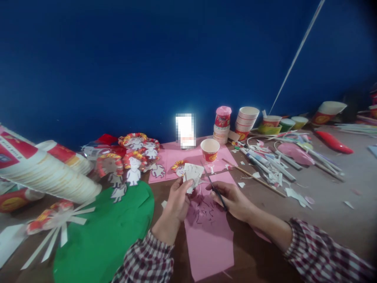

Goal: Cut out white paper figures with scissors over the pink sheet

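Note:
Between the thumb and fingers of my left hand (178, 198) is a white piece of paper (193, 174) with dark drawn lines. My right hand (234, 199) grips a pair of dark-handled scissors (216, 189), their blades pointing up and away, just right of the paper. Beneath both hands lies a pink sheet (210, 247) with black marks. A red-and-yellow paper ring (178, 168) shows partly behind the held paper. Beyond the scissors, a paper cup (210, 151) stands upright on pink paper.
Stacked paper cups (50, 169) lie on the left, beside a green sheet (103, 236) and several white cut-out figures (134, 171). At the right are pens (259, 161), a thin wooden stick (256, 179) and paper scraps (296, 196). A blue wall (118, 67) rises behind.

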Demonstrator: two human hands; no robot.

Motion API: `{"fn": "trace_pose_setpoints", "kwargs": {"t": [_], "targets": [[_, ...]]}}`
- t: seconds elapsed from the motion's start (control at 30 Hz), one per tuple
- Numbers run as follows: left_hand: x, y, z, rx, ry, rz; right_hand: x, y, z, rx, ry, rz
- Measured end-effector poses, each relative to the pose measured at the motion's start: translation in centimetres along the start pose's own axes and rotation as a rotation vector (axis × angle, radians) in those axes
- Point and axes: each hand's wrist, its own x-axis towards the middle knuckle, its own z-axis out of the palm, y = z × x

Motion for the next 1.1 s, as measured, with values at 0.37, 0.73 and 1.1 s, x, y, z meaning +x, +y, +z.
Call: {"fn": "trace_pose_setpoints", "kwargs": {"t": [0.37,0.73,1.1], "targets": [[-0.1,0.2,0.3,-0.007,0.011,-0.017,0.1,0.4,-0.1,-0.016,-0.003,0.012],[0.1,0.1,0.1,-0.012,0.029,-0.011,0.0,0.0,-0.3,-0.156,-0.064,-0.038],[0.3,-0.2,-0.2,-0.007,0.024,-0.025,-0.2,-0.5,-0.3,-0.302,-0.162,-0.051]]}}
